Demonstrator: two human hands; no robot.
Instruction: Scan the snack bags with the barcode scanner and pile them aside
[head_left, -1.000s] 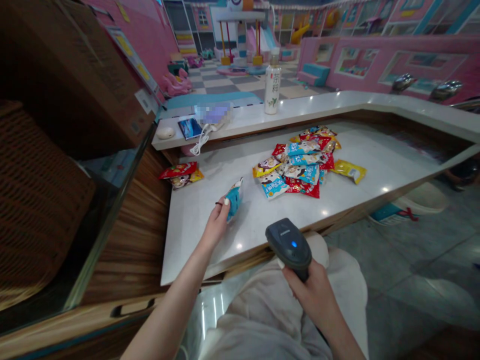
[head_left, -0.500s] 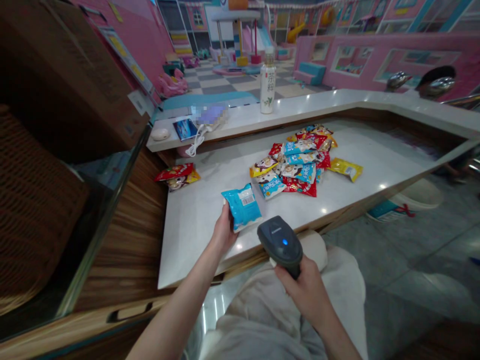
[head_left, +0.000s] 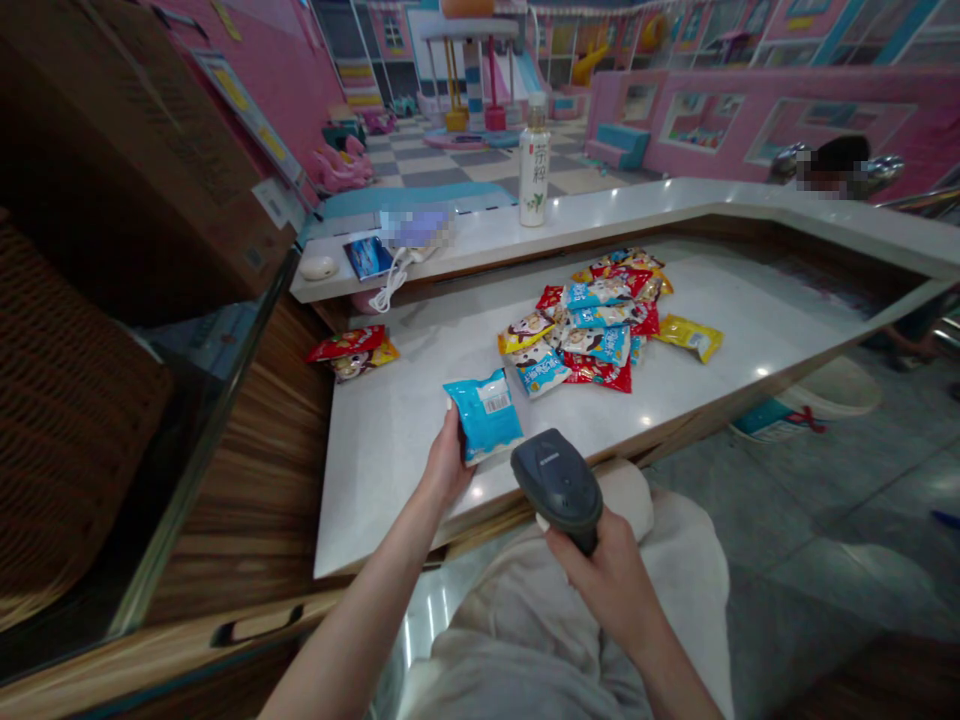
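Note:
A blue snack bag (head_left: 486,418) is gripped at its left edge by my left hand (head_left: 448,458), just above the white counter (head_left: 375,480). The bag's barcode faces up. My right hand (head_left: 604,560) is wrapped round the handle of a dark grey barcode scanner (head_left: 556,482), whose head points toward the bag from the lower right. Behind the bag lies a pile of red, blue and yellow snack bags (head_left: 596,320). One yellow snack bag (head_left: 691,337) rests at the pile's right. Red and yellow snack bags (head_left: 356,353) lie at the counter's left end.
On the raised ledge stand a tea bottle (head_left: 534,170), a phone-like device (head_left: 367,257) with a white cable (head_left: 394,280), and a white mouse-like object (head_left: 319,267). A white bucket (head_left: 832,390) is on the floor at right. Beyond the ledge, a person's head (head_left: 844,160) shows.
The blue light on the scanner has gone out. Both hands have hardly moved, and the blue bag is still held in front of the scanner.

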